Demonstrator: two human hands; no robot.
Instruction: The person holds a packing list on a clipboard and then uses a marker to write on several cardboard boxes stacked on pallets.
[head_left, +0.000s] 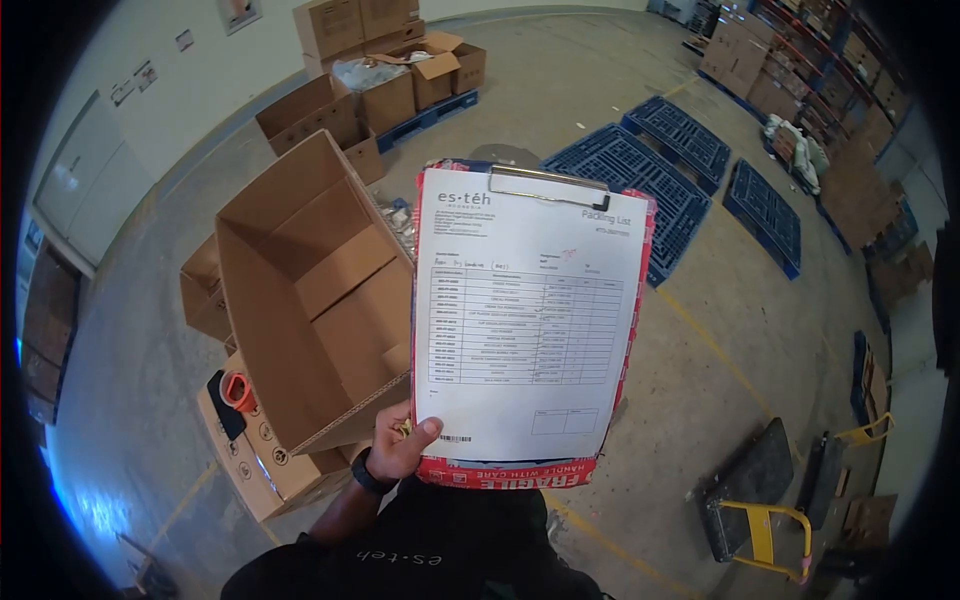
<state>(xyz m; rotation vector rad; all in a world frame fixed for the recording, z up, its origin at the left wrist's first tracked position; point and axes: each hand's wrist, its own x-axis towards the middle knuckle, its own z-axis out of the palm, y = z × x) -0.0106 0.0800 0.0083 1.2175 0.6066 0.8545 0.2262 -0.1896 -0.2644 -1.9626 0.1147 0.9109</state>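
My left hand [398, 445] is closed on the lower left corner of a clipboard [520, 474], thumb on the front. The board is edged with red "FRAGILE" tape, and a metal clip [548, 184] holds a white packing list [515, 412] at its top. Printed rows fill the sheet's table, with small handwritten marks beside some of them. A dark watch is on my left wrist. Just left of the board stands a large open cardboard box [285, 270], its inside mostly bare. My right hand is out of view.
Below the open box lies a closed carton [250, 465] with a red tape roll [237, 391] on it. Blue plastic pallets [640, 190] lie on the floor ahead. Filled cartons [388, 103] stand by the wall. A yellow-handled trolley [750, 490] is at lower right.
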